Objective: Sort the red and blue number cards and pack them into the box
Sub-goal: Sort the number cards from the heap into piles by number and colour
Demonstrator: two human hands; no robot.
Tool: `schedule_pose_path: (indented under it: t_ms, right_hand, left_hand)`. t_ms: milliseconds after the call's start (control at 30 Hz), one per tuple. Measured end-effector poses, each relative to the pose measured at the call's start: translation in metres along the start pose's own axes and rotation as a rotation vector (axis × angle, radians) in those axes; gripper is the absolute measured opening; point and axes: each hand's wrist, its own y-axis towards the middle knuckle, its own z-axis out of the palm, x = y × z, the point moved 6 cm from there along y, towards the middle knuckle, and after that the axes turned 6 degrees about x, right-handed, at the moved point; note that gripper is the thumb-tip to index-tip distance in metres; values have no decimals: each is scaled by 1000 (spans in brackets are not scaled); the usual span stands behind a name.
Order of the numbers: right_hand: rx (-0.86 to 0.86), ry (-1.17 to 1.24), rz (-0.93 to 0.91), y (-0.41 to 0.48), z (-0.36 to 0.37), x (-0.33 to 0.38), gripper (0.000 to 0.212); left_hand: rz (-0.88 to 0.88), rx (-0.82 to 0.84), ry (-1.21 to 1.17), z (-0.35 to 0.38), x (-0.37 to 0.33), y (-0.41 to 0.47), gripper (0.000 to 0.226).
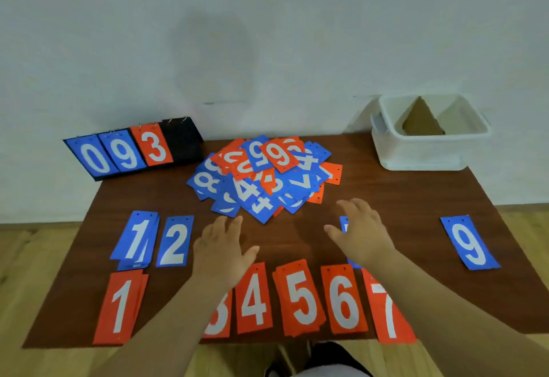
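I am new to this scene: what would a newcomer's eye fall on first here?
The jumbled heap of red and blue number cards in the middle of the brown table stands out first, with the left hand and the right hand open on its near side. A neat row of red cards lies along the near edge, and a white box stands at the far right corner.

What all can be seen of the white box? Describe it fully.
The box is white, plastic by its look, rectangular with rounded corners and a thick rim. It has no lid on and stands upright on the far right corner of the table. Inside, a brown cardboard-like divider stands, splitting it in parts; nothing else shows inside.
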Motion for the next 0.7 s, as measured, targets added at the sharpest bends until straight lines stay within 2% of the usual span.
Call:
schedule_pose_path:
  t_ms: [333,500,633,700]
  right_hand:
    - [57,-11,62,136,-2,-18,64]
    - [118,-23,58,216,5,-22,68]
    - [88,6,63,242,15,-13,64]
    - [102,55,69,243,27,-12,69]
  left_hand:
    - [-196,117,51,15,21,96,89]
    - [-162,133,74,27,6,148,84]
    - [-117,139,37,40,-11,171,83]
    - [-50,130,56,48,-26,172,84]
